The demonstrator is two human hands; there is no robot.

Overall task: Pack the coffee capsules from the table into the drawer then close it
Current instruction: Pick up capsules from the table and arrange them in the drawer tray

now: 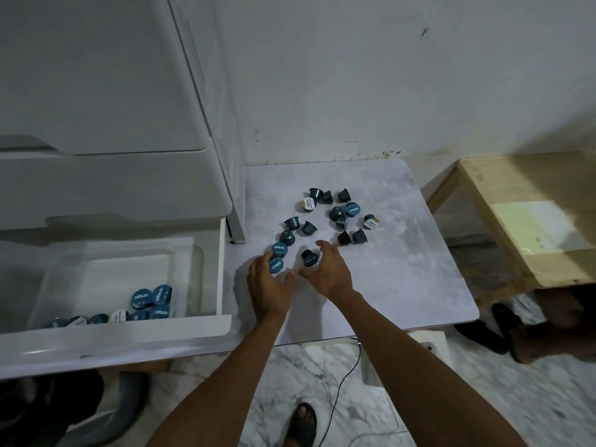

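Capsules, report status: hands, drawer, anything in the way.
Left hand open over two blue-lidded capsules; right hand open, reaching a dark capsule. Drawer open, several capsules inside. Many left on table. Nothing in the way.

The scene is dim and bluish, with soft light from above leaving faint shadows beneath both hands on the pale marbled counter (403,253). Wide-angle distortion bows the white plastic drawer unit (106,195) and the light wooden bench (522,221) near the edges. Fine detail looks soft and slightly noisy, with the bottom-left corner nearly black.
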